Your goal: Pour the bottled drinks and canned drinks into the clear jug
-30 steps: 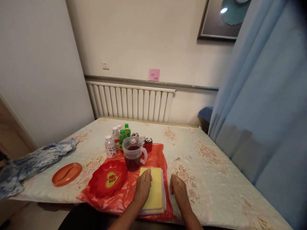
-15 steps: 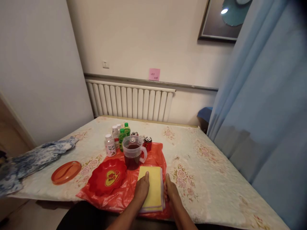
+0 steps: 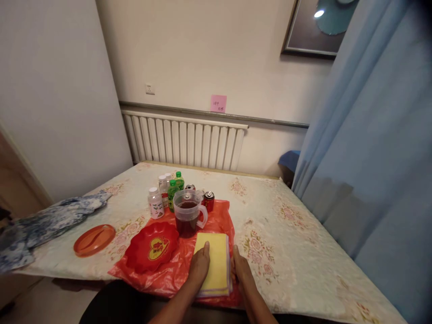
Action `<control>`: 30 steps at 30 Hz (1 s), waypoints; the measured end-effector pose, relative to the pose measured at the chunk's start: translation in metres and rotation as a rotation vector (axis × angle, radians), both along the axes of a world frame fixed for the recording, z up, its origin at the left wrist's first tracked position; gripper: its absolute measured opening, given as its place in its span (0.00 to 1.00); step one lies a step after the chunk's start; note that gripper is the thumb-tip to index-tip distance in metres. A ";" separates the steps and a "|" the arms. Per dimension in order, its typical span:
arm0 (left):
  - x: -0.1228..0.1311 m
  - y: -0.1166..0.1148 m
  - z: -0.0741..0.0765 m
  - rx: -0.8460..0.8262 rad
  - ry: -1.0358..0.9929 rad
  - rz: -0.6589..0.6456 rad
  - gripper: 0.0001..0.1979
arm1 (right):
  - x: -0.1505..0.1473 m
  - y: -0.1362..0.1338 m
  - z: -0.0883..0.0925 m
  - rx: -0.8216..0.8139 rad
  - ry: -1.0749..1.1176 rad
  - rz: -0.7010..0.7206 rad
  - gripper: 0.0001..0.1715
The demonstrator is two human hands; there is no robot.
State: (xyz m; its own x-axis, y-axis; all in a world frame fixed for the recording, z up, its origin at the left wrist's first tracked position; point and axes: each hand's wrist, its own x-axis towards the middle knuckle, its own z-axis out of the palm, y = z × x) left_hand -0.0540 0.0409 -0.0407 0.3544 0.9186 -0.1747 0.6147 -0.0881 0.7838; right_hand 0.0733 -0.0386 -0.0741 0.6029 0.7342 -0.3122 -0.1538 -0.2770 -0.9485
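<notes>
A stack of folded yellow cloths (image 3: 218, 261) with purple edges lies on a red plastic sheet (image 3: 222, 216) at the front of the bed-like surface. My left hand (image 3: 200, 266) grips the stack's left side, thumb on top and the other fingers hidden. At the stack's right edge is my right hand (image 3: 240, 267), thumb up and fingers curled in, with nothing visible in them. Just beyond the cloths stands a clear plastic pitcher (image 3: 187, 220) of dark liquid, its handle facing right. A red scalloped plate (image 3: 138, 247) sits to the left.
Behind the pitcher stand white-capped bottles (image 3: 155, 204), green-capped bottles (image 3: 173, 193) and drink cans (image 3: 209, 201). An orange lid (image 3: 94, 240) and a blue-white patterned cloth (image 3: 64, 218) lie left. A blue curtain (image 3: 371, 157) hangs at right; a radiator (image 3: 185, 139) is behind.
The view has shifted very slightly. Both hands and the cloths stay in nearly the same place.
</notes>
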 end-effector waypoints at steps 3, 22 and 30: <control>0.001 0.001 -0.003 -0.008 0.000 -0.003 0.34 | 0.000 0.000 -0.002 -0.014 -0.012 0.001 0.38; 0.002 0.003 -0.011 0.009 0.003 -0.006 0.32 | 0.002 0.002 -0.009 -0.032 -0.022 0.016 0.38; 0.002 0.003 -0.015 0.014 0.005 0.000 0.32 | 0.003 0.001 -0.012 -0.027 -0.018 0.020 0.38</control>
State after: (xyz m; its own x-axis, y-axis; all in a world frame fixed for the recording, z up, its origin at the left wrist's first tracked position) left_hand -0.0518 0.0440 -0.0554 0.3537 0.9209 -0.1636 0.6189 -0.0993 0.7792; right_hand 0.0764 -0.0372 -0.0856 0.5939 0.7376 -0.3213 -0.1306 -0.3056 -0.9431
